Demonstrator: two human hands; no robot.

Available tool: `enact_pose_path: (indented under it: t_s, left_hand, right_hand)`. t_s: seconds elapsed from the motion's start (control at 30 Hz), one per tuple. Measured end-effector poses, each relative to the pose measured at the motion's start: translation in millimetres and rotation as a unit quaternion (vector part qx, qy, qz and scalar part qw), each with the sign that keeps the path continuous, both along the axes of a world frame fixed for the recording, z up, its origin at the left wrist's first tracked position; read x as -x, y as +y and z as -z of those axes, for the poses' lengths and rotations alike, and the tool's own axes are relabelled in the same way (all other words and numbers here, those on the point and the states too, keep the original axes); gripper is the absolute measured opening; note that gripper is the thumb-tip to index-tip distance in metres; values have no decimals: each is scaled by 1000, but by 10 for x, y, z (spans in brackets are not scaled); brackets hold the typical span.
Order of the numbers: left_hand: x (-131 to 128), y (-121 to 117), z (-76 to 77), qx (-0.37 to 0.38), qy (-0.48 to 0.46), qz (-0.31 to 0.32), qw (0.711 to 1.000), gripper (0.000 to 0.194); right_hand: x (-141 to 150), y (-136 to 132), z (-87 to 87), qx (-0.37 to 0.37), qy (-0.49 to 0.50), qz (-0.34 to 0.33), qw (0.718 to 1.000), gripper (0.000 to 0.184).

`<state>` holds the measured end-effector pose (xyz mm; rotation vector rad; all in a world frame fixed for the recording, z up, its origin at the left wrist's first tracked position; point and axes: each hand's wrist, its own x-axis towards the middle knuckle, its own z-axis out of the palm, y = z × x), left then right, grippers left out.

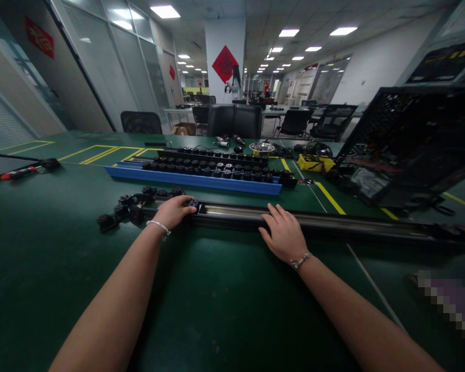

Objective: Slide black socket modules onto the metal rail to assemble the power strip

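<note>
A long black channel-shaped rail [232, 214] lies across the green table, with metal strips running along its inside. My left hand [174, 211] is closed on a small black socket module [194, 203] at the rail's left part; thumb and forefinger press on it, and the other fingers are mostly hidden. Farther right, my right hand [284, 233] rests on the rail with its fingers apart, holding nothing. Several loose black modules [120, 209] lie joined by the rail's left end, beside my left hand.
Behind the rail stands a blue channel [194, 181] alongside rows of black modules [217, 168]. A metal bowl [261, 148], a yellow box [315, 163] and an open black computer case [418, 144] are at the back and right. A red-handled screwdriver [19, 173] lies left.
</note>
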<state>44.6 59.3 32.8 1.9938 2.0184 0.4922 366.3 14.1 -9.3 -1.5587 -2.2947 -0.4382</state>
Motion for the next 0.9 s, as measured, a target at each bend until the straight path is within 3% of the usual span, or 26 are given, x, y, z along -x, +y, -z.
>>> enact_pose_path:
  t_s: [0.9]
  left_hand:
    - [255, 7, 4, 1, -32, -10, 999, 48]
  right_hand:
    - [5, -7, -12, -1, 4, 1, 1000, 39]
